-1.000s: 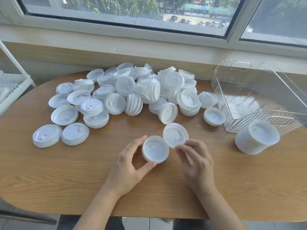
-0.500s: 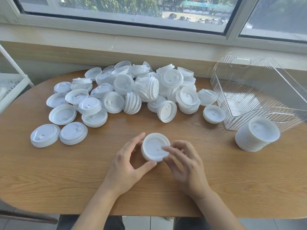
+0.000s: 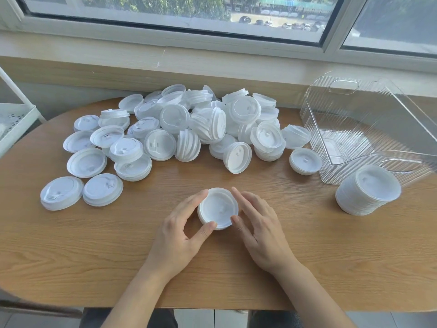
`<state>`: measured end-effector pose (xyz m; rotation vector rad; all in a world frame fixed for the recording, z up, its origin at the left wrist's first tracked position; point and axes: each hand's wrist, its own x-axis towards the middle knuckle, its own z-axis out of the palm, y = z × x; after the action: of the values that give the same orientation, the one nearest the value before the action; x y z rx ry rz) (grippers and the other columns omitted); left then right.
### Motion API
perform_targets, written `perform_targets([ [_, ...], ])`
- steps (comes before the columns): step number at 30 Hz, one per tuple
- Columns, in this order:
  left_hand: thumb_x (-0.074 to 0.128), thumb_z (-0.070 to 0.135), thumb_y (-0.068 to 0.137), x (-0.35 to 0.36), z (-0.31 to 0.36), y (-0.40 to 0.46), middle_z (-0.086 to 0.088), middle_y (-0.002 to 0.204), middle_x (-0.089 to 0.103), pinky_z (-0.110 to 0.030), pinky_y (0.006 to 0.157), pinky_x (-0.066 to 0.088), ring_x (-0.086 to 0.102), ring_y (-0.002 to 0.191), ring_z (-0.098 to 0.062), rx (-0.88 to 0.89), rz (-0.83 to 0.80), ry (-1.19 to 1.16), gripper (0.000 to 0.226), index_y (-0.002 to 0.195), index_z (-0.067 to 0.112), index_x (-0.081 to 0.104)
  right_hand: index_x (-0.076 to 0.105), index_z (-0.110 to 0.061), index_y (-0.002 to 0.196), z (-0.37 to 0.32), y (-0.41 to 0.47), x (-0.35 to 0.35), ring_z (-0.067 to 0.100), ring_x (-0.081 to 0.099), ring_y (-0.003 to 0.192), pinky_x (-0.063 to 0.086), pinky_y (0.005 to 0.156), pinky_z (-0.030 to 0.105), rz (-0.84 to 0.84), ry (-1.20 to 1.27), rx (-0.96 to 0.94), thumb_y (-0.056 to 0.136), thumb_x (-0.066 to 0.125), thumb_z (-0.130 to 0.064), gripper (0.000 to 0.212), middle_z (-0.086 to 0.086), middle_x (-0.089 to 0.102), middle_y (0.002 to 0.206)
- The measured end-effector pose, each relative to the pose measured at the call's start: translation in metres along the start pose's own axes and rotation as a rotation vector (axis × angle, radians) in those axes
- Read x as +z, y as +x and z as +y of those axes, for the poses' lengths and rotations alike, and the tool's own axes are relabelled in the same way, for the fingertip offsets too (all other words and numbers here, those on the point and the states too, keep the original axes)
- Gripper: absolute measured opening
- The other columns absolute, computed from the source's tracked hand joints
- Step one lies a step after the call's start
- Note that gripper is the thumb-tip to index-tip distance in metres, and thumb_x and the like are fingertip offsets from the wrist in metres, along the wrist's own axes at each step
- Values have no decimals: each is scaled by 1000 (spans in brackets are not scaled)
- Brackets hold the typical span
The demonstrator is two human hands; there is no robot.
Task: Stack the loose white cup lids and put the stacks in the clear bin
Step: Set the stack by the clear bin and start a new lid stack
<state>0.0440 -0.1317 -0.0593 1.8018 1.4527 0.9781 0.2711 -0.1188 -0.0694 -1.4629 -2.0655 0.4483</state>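
Nearest: both hands on a short stack of round white plastic cup lids (image 3: 218, 207), sitting open side up on the wooden oval table (image 3: 94, 245), near centre.

Left hand (image 3: 176, 235) cups the stack's left side, forefinger round the far-left rim, thumb pressed on the near rim. So it's curled round the stack, holding it. Right hand (image 3: 260, 229): fingers fairly straight along the right rim, thumb tip touching the near-right edge; reads as steadying and squaring, not a full grip. Two-sided hold probably keeps the nested lids aligned so the next one seats.

Right of that, near the table's right edge: a taller finished stack of white lids (image 3: 369, 189), leaning a bit, parked just in front of the clear ribbed plastic bin (image 3: 331, 110). Not inside it. Likely staged for loading.

The bin's floor shows something pale through the wall, could be reflections or a lid; can't tell. No stack visibly inside.

Mid to far left and centre: big loose heap of white lids (image 3: 189, 129), some flat, some on edge, a few already nested in small clumps. Two flat lids (image 3: 81, 194) lie apart at near left.

Judgement: early in the task; most lids unstacked, bin effectively not loaded.

Far: window sill (image 3: 165, 58); white wire rack (image 3: 14, 121) at far left.
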Motion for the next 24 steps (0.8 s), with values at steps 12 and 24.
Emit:
perform_targets([
  [12, 65, 58, 91, 6, -1, 0, 40, 144, 49, -10, 111, 28, 39, 136, 20, 14, 79, 98, 61, 148, 39, 54, 47, -37, 155, 2, 8, 2, 6, 50, 123, 38, 108, 30, -4, -14, 31, 105, 40, -62, 56, -19, 53, 137],
  [24, 69, 75, 72, 8, 3, 4, 34, 142, 49, -19, 107, 32, 33, 127, 30, -27, 73, 135, 93, 154, 38, 45, 79, -27, 109, 23, 86, 15, 9, 58, 77, 49, 75, 24, 336, 155, 235, 86, 83, -16, 25, -13, 60, 96],
])
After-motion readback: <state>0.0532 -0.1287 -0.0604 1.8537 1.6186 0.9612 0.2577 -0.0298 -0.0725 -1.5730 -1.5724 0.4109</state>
